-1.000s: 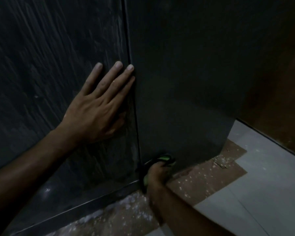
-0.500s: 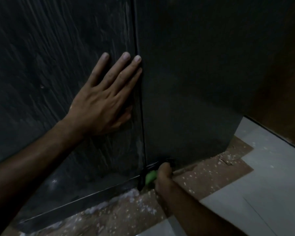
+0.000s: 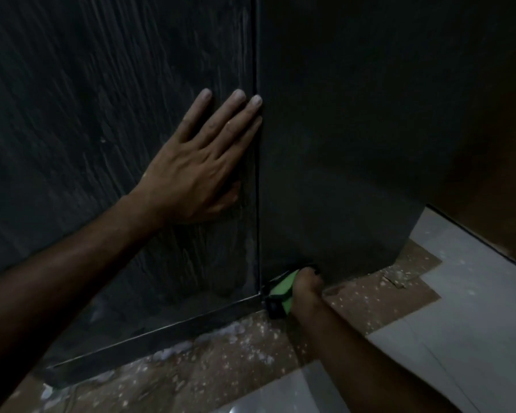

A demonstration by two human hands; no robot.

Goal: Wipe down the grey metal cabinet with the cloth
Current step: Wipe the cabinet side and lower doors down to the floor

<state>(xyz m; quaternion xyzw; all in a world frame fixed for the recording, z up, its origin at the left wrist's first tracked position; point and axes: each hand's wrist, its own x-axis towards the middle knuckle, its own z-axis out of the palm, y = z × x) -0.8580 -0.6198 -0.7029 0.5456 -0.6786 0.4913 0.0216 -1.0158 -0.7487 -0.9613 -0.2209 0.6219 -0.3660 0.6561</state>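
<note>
Down low, fingers of the right hand are curling tight around the cloth, a bright green wad with a dark edge. They are pressing it against the bottom corner of the grey metal cabinet, right where the front face and the side panel are meeting. The fingertips themselves are tucking out of sight behind the cloth, so the exact grip is hard to read. The cloth is touching the cabinet's base and sitting just above the floor.

Left hand is lying flat on the cabinet's left face, fingers straight and slightly spread, and holding nothing. The two rightmost fingertips are sitting just beside the vertical corner edge. Fingertips are looking pale, as if dusted.

Left face of the cabinet is showing pale streaks running up and down. The right face is looking darker and plainer. Light is dim; finer surface detail is not readable.

Both forearms are reaching in from the near edge, left arm from the near left, right arm from the near right.

A brown speckled strip with pale flecks is running along the foot of the cabinet. Pale grey tiles are lying to the near right of it. A dark brownish wall is standing at the far right.
</note>
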